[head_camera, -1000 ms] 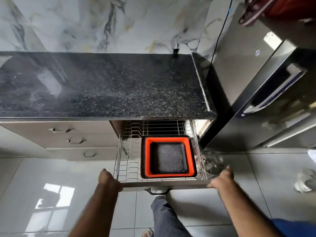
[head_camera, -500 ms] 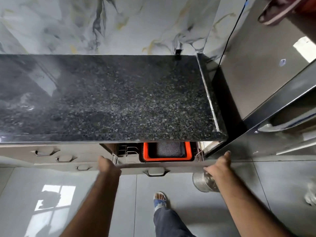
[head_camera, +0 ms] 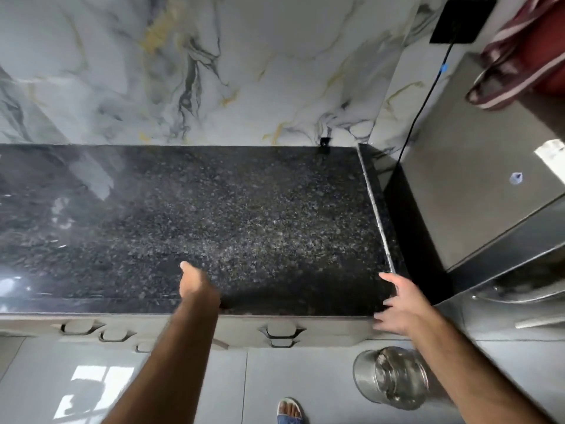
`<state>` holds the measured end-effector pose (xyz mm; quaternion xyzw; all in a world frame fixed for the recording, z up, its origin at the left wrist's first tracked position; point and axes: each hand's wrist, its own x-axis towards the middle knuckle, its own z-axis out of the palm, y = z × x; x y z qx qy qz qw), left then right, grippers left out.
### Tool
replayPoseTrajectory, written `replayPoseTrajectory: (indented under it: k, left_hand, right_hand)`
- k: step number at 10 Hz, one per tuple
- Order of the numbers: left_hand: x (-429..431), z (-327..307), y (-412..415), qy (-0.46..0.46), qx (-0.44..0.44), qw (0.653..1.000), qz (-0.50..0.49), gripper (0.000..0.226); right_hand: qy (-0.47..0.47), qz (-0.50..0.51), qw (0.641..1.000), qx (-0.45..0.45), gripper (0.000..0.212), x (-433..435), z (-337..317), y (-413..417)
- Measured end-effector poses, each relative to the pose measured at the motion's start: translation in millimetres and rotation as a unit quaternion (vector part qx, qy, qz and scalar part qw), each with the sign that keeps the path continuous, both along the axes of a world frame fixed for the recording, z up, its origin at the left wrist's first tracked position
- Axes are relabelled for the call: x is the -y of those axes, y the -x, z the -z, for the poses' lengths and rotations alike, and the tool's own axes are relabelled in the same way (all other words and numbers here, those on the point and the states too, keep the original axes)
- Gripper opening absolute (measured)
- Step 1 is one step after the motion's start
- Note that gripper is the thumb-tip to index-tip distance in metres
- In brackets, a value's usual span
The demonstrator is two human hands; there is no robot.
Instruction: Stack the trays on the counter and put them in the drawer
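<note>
2 empty hands, left hand and right hand, fingers spread, over the counter edge.

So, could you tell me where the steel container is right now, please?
In the head view, the steel container sits on the floor at lower right, below the counter corner and under the right hand.

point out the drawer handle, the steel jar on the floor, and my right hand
drawer handle point(head_camera: 281, 331): head view, middle of the recessed pull.
steel jar point(head_camera: 393, 377): head view, its shiny side wall.
right hand point(head_camera: 399, 304): head view, back of the hand at the counter corner.
</note>
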<state>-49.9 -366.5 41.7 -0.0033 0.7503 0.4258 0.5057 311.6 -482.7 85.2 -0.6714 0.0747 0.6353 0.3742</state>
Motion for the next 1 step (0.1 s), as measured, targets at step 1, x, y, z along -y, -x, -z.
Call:
replayPoseTrajectory:
  k: [1]
  left_hand:
    - [-30.2,-62.3,-14.5,-0.063,-0.082,0.993,0.060,0.081]
  right_hand:
    - [-0.169,0.007,0.981,0.098,0.043,-10.4,-78.2,-20.8]
